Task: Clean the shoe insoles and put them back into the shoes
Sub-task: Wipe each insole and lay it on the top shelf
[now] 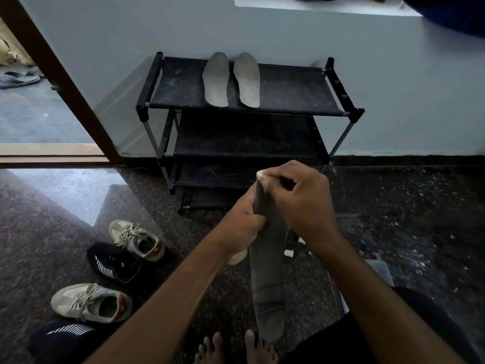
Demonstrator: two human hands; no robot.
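A long grey insole (269, 279) hangs upright in front of me, its lower end near my bare feet. My left hand (242, 224) grips its left edge near the top. My right hand (301, 200) pinches a small pale wad (261, 175) against the insole's top end. Two more grey insoles (216, 80) (248, 80) lie side by side on the top shelf of a black shoe rack (288, 101). On the floor at left lie two beige sneakers (137, 239) (91, 302) and two black sneakers (115, 262) (63, 334).
The rack stands against a pale wall. A doorway with a brown frame (65, 88) opens at left, sandals (18, 78) lying beyond it. A clear plastic box (378, 271) sits on the dark speckled floor under my right forearm, small white bits (288, 253) beside it.
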